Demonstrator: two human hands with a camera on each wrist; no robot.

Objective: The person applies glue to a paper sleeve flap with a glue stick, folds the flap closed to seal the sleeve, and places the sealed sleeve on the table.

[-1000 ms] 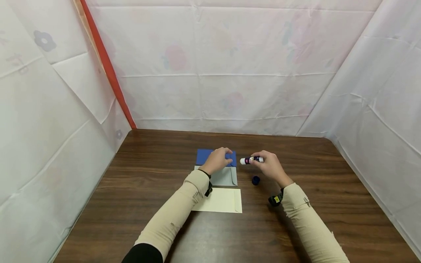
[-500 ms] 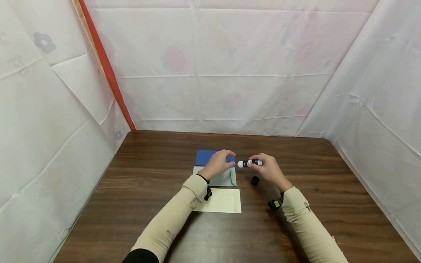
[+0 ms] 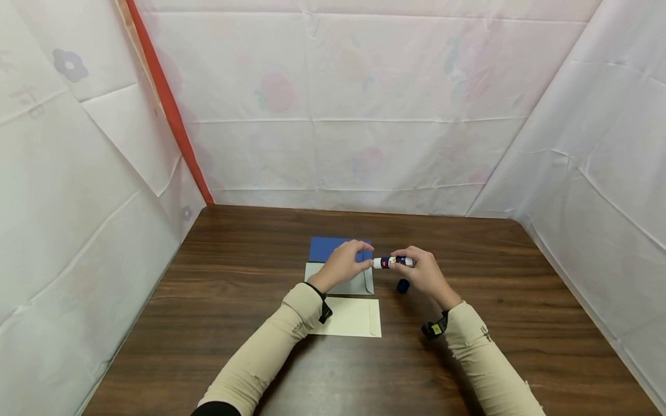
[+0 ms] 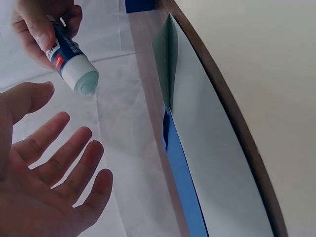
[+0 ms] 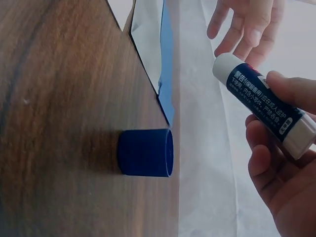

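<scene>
So the right hand [image 3: 425, 271] has the glue stick [image 3: 393, 263] pinched between thumb and fingers, held in the air just right of the envelopes, lying roughly sideways with its uncapped pale end aimed at the left hand [image 3: 338, 267]. That left hand isn't holding anything: fingers spread well apart, thumb out, hovering over the grey envelope [image 3: 356, 283] and part of the blue envelope [image 3: 325, 248].

Biggest change from a second ago is the gap. Back then there was a clear space between the stick and the left hand; now the stick has come left and a bit closer to the person, and the left hand has dropped back slightly too. From above they look like they're touching, but the left wrist view shows the tip just short of the thumb and fingers.

Everything else is where it was. The blue cap [image 5: 144, 153] stands open end up on the brown surface [image 3: 250, 260], near the right hand. Grey sits right up against blue, its flap at the right end lifted a little, and the cream envelope [image 3: 351, 318] lies nearest the person, partly under the left forearm from above. White sheets [image 3: 333, 86] hang all round, with a red strip [image 3: 171, 110] down the left corner.
</scene>
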